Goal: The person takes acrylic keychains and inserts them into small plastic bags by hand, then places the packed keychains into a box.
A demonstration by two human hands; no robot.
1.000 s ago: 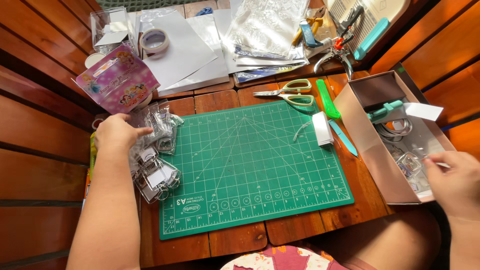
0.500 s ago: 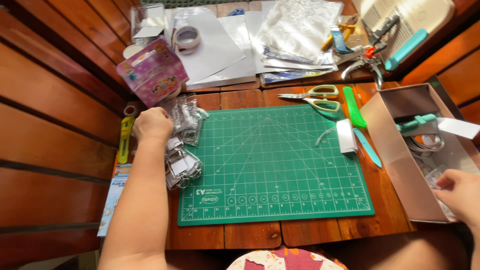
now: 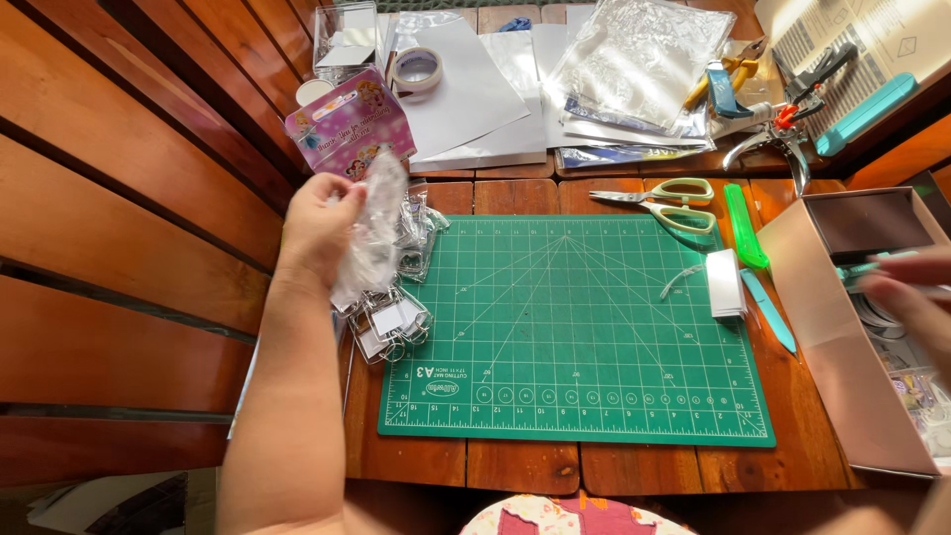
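My left hand point(image 3: 319, 223) grips a clear plastic bag point(image 3: 376, 223) lifted off a heap of clear keyring blanks point(image 3: 394, 317) at the left edge of the green cutting mat point(image 3: 575, 396). My right hand point(image 3: 906, 297) is blurred at the right edge, over an open cardboard box point(image 3: 842, 347); whether it holds anything cannot be made out. A small stack of white cards point(image 3: 726, 282) lies on the mat's right side.
Scissors point(image 3: 666, 198), a green knife point(image 3: 743, 226) and a teal tool point(image 3: 771, 309) lie right of the mat. Behind are a pink printed card point(image 3: 347, 124), a tape roll point(image 3: 416, 67), white sheets, clear sleeves point(image 3: 634, 59) and pliers point(image 3: 783, 129). Wooden slats rise at left.
My left hand has closed on the clear bag and raised it from the heap. My right hand has risen over the box. The view has shifted slightly.
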